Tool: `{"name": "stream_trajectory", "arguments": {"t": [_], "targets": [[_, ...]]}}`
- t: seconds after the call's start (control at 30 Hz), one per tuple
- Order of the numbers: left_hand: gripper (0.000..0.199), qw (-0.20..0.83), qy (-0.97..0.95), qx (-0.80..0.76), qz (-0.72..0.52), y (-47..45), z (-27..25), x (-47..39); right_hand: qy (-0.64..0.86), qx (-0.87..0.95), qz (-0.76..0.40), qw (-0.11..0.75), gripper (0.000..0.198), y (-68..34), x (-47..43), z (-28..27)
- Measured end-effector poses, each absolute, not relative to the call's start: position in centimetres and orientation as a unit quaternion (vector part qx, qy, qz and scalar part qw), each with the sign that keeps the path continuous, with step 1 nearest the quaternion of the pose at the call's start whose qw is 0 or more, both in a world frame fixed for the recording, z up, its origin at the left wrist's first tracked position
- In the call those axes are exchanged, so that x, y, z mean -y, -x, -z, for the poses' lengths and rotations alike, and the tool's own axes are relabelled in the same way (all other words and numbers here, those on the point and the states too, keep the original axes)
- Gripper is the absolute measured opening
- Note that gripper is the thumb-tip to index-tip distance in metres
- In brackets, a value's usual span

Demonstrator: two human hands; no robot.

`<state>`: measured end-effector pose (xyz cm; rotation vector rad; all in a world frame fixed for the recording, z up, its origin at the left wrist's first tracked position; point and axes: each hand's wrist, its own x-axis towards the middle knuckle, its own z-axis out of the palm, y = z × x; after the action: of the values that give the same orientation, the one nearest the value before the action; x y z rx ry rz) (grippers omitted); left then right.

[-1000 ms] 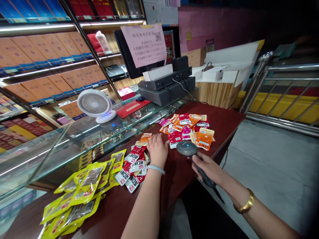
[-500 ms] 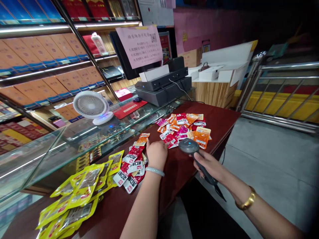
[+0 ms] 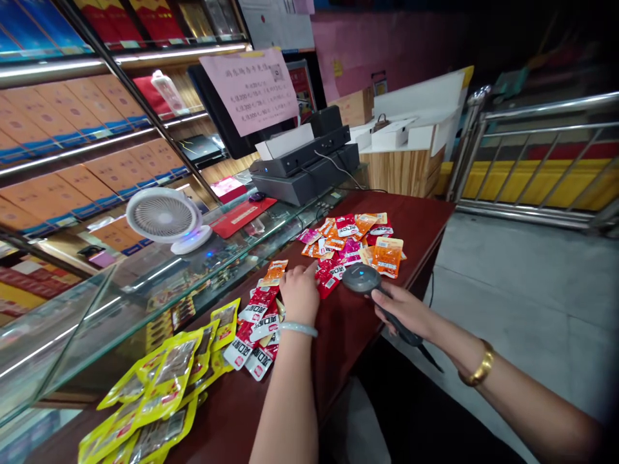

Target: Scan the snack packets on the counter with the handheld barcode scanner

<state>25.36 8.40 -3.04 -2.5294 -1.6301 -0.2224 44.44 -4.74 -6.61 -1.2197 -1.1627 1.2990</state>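
My right hand [image 3: 399,307] is wrapped round the handle of a dark grey barcode scanner [image 3: 362,278], whose head shows a small blue light. My left hand [image 3: 300,290], with a pale bangle at the wrist, is low over the brown table between two groups of snack packets. Its fingers are partly stretched out, and one points toward a red snack packet [image 3: 327,285] at the near edge of the far pile. That pile also has an orange packet [image 3: 387,258] by the scanner. Left of the hand lie overlapping red-and-white packets [image 3: 261,306] and an orange one [image 3: 275,274].
Large yellow packets [image 3: 174,361] are heaped at the table's near left. A glass counter [image 3: 111,309] runs alongside, with a white fan [image 3: 164,216], a red mat [image 3: 244,217] and a monitor bearing a pink notice [image 3: 251,93]. A metal railing [image 3: 532,209] stands at right.
My left hand's fingers have loosened from a more curled shape and spread beside the far pile. The scanner stays in my right hand, near the same packets. The whole view has shifted slightly.
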Motion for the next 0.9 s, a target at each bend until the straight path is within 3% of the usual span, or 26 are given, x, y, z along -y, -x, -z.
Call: {"name": "stream_trajectory", "arguments": {"t": [0.1,0.23,0.43,0.9], "targets": [[0.056,0.055,0.857,0.512,0.039,-25.1,4.5,-9.3,0.499,0.482,-0.534,0.483,0.041,-44.4,4.9,7.0],[0.052,-0.002,0.87,0.493,-0.018,-25.0,5.1,-9.8,0.509,0.474,-0.54,0.473,0.042,-44.1,5.3,7.4],[0.06,0.063,0.835,0.546,0.043,-24.7,4.0,-9.0,0.516,0.484,-0.532,0.464,0.043,-43.8,5.8,7.1],[0.064,-0.011,0.829,0.556,0.063,-24.7,5.2,-10.3,0.515,0.482,-0.511,0.491,0.045,-42.0,4.9,7.1]]}}
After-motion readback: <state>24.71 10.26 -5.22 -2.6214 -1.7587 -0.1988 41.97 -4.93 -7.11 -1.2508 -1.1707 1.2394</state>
